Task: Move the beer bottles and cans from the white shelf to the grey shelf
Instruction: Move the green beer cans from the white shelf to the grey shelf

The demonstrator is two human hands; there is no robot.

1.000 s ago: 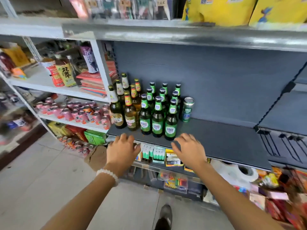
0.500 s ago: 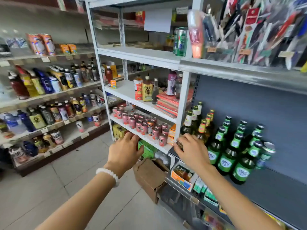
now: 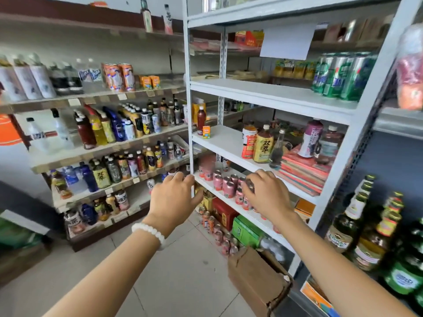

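Here we recorded both hands raised in front of the white shelf (image 3: 270,97). The left hand (image 3: 175,200) hovered at the shelf's front-left upright post, fingers loosely bent, holding nothing; a white bead bracelet (image 3: 150,232) sat on its wrist. The right hand (image 3: 266,194) reached over the lip of the lower board, fingers curled among the pink cans (image 3: 226,186); whether they actually gripped one we could not tell, since the fingertips were hidden behind the knuckles.

The green beer cans (image 3: 341,76) stood on an upper board of the white shelf, tight against the right-hand post, with bare board stretching to their left up to the front edge. The beer bottles (image 3: 375,227) stood crowded on the grey shelf (image 3: 389,161) at far right, near its front edge; this region was blurred.

A torn cardboard box (image 3: 258,277) lay on the tiled floor (image 3: 183,271) just beside the foot of the white shelf, below the right forearm. Open floor ran leftward to a wall rack of drinks (image 3: 103,138).
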